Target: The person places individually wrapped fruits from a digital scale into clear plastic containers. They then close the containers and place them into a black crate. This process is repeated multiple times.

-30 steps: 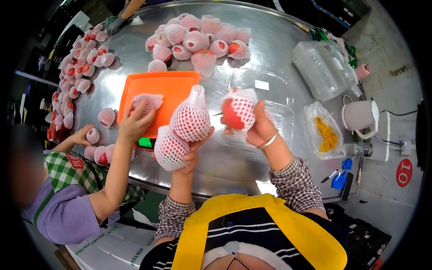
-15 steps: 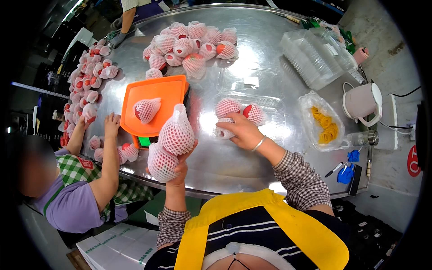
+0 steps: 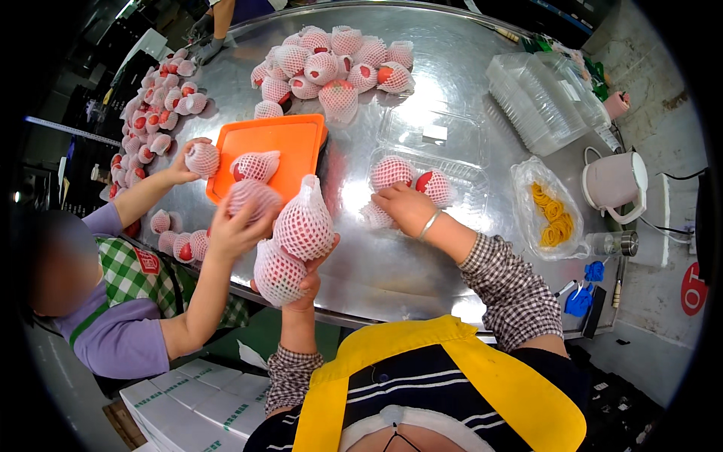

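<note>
My left hand (image 3: 309, 290) is closed round two red fruits in white foam nets, an upper netted fruit (image 3: 305, 224) and a lower netted fruit (image 3: 279, 273), held above the table's near edge. Bent over a third netted fruit (image 3: 376, 216) is my right hand (image 3: 410, 211), its fingertips partly hidden against it. That fruit sits in the near half of an opened clear plastic clamshell box (image 3: 471, 177). Beside it in the box are a netted fruit (image 3: 392, 172) and another netted fruit (image 3: 434, 187) with red skin showing.
To my left a co-worker's hands (image 3: 230, 237) hold netted fruits over an orange tray (image 3: 297, 135) on a scale. Netted fruits are heaped (image 3: 320, 68) at the back. Stacked clear boxes (image 3: 531, 102), a bag of yellow rubber bands (image 3: 553, 218) and a kettle (image 3: 614, 184) stand right.
The co-worker's hands have come up to the orange tray, each with a netted fruit. My right hand has shifted slightly over the fruit in the box; my left keeps its two fruits.
</note>
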`<action>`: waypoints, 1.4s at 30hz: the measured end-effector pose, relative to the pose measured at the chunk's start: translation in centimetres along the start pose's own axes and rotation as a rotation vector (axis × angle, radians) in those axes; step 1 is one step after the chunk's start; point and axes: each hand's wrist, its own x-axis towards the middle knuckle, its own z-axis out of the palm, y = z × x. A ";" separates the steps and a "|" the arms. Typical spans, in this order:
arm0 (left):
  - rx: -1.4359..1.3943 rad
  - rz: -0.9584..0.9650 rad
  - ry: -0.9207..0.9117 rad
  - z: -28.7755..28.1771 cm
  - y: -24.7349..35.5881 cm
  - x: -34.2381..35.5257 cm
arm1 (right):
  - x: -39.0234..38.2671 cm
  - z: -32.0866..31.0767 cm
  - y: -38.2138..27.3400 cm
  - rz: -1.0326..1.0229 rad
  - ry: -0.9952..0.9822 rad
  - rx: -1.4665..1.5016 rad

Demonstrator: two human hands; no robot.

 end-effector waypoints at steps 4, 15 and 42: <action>-0.002 0.016 0.005 -0.8 0.5 -0.1 | 2.1 -0.5 -1.0 0.042 -0.245 -0.181; 0.004 0.042 0.013 -2.0 0.7 -0.6 | 5.5 -2.4 0.0 -0.066 -0.409 -0.109; 0.307 -0.488 0.258 -4.0 -5.8 5.1 | -8.1 -2.0 -2.7 0.325 0.410 0.840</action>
